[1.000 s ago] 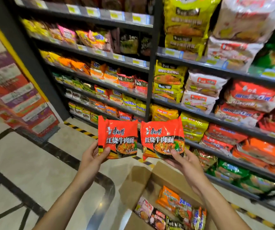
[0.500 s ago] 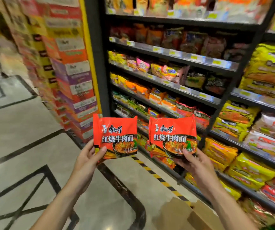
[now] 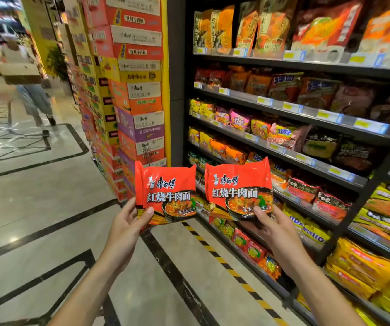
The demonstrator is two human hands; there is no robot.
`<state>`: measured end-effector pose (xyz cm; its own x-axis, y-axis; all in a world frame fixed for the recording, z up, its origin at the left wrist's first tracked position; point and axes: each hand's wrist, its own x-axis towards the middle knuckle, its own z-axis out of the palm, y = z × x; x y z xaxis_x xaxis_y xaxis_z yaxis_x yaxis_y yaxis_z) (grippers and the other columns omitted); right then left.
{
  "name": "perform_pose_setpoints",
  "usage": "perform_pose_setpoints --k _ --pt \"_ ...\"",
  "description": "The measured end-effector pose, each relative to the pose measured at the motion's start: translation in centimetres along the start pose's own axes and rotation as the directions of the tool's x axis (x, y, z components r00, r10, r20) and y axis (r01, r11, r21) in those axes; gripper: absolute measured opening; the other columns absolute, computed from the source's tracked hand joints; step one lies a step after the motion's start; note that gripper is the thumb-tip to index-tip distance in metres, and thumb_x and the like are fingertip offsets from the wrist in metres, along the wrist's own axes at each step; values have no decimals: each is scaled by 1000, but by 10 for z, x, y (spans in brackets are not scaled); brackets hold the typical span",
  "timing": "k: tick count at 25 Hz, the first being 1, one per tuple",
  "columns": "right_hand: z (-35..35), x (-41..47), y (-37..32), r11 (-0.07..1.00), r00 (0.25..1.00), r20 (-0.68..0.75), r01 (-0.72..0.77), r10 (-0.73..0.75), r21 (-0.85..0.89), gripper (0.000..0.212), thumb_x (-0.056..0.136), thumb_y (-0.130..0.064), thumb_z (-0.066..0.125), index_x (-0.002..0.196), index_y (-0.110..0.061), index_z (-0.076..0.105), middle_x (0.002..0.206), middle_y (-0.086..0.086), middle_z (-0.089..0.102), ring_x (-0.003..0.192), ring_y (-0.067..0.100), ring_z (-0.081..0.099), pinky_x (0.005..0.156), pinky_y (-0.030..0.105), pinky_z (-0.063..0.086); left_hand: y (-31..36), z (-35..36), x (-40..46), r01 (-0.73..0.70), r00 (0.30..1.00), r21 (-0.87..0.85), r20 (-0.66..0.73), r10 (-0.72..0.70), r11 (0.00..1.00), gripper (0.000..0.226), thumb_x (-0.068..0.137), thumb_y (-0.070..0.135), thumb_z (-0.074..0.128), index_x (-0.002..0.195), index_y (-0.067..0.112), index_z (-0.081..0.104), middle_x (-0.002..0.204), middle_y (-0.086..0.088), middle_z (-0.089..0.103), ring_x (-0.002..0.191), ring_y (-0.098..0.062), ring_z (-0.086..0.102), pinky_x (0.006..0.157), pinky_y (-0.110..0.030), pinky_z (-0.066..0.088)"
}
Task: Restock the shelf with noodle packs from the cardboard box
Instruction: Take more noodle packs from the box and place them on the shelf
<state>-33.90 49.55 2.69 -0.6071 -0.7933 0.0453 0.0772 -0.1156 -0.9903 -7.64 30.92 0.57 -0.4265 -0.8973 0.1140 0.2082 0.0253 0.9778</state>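
Head view: the left hand [image 3: 128, 228] is pinching one red noodle pack [image 3: 165, 191] by its lower corner, thumb in front; the right hand [image 3: 276, 229] is pinching a second pack [image 3: 238, 187] likewise. Both are hanging before the stocked shelf [image 3: 307, 114], beside stacked cartons [image 3: 140, 102], covering the lower rows.

Two noodle packs are sitting side by side in the foreground, just apart: left pack [image 3: 165, 191] in the left hand [image 3: 128, 222], right pack [image 3: 238, 188] in the right hand [image 3: 276, 229], each hand gripping at a lower corner, thumb on the front. Shelf unit [image 3: 307, 114] is running along the right, behind the packs, its tiers filled with packs. Stack of cartons [image 3: 132, 90] is standing left of the shelf end, behind the left pack. Floor [image 3: 36, 208] is spreading left and below. Striped floor tape [image 3: 224, 260] is running along the shelf base. A person [image 3: 24, 78] is standing far left, well behind, carrying a box.
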Motion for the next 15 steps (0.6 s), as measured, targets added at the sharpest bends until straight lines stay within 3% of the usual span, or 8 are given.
perform_pose_setpoints --k 7,11,15 --pt "-8 121 -4 1000 998 53 18 -18 2 29 98 -27 60 126 -20 62 117 -1 75 109 18 71 103 48 50 8 32 100 -65 998 55 -10 65 996 41 91 17 66 130 25 59 122 -1 70 113 -20 67 95 -42 53" --pt "-15 200 -8 1000 995 95 23 -25 17 30 96 -30 63 126 -28 63 119 -3 74 112 17 69 105 49 48 14 59 163 -94 994 55 -54 97 994 40 90 19 66 128 28 59 120 1 71 110 -18 68 85 -30 59" --pt "-20 271 -3 1000 992 124 23 -23 4 29 96 -34 63 125 -32 64 121 -5 73 115 17 68 107 49 47 -1 76 224 -89 993 48 -76 92 995 44 90 21 66 132 24 57 121 -2 70 110 -19 68 84 -31 59"
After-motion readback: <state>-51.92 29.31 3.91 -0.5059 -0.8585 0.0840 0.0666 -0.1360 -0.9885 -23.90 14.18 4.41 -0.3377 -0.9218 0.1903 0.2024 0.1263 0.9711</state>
